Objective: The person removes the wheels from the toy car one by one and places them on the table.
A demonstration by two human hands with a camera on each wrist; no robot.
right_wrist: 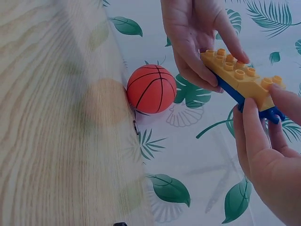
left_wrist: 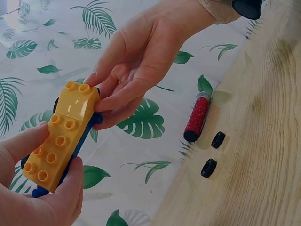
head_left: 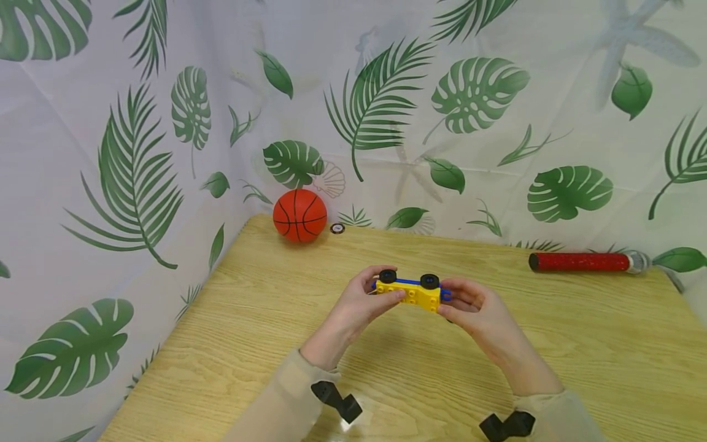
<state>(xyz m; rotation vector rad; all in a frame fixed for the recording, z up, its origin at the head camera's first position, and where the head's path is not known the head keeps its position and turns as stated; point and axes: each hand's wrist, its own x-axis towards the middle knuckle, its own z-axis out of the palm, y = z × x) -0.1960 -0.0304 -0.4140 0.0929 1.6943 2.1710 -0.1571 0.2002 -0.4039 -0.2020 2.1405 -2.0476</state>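
A toy car of building blocks (head_left: pixel 417 292), yellow and studded on a blue base, is held above the wooden table on its side. Its studs face me and two black wheels (head_left: pixel 429 281) sit along its upper side. On the lower side, the blue base (right_wrist: pixel 228 87) shows no wheels. My left hand (head_left: pixel 358 299) grips one end, thumb across the studs. With thumb and fingers my right hand (head_left: pixel 480 313) pinches the other end, beside a blue hook (head_left: pixel 445 294). Two loose black wheels (left_wrist: pixel 209 168) lie on the table, mostly hidden behind the hands in the head view.
An orange basketball (head_left: pixel 300 215) rests in the back left corner, with a small round black-and-white disc (head_left: pixel 337 228) beside it. At the back right lies a red glittery microphone (head_left: pixel 585 262). A leaf-print cloth (head_left: pixel 386 202) hangs behind the wooden table (head_left: pixel 232 344).
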